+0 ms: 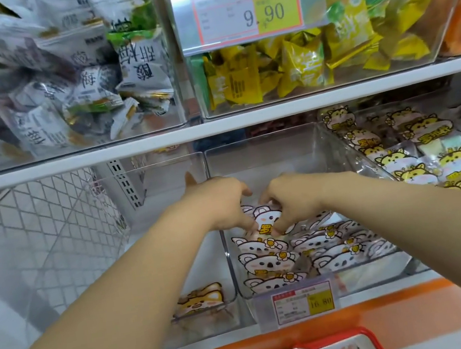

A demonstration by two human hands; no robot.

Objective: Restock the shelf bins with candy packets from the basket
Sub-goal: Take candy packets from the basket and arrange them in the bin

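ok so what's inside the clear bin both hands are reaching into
The clear bin holds rows of koala packets toward its front. Behind them the left hand and right hand pinch one packet. Rear floor looks bare; anything beneath the rows is covered.

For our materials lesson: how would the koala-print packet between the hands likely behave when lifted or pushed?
Likely light: the left hand and right hand merely pinch the koala-print packet. Its film looks glossy, so perhaps slippery. Flat, so unlikely to roll.

My one head view: wide-angle, facing forward and down, close on the clear shelf bin (264,150); red basket (348,333) at bottom edge.
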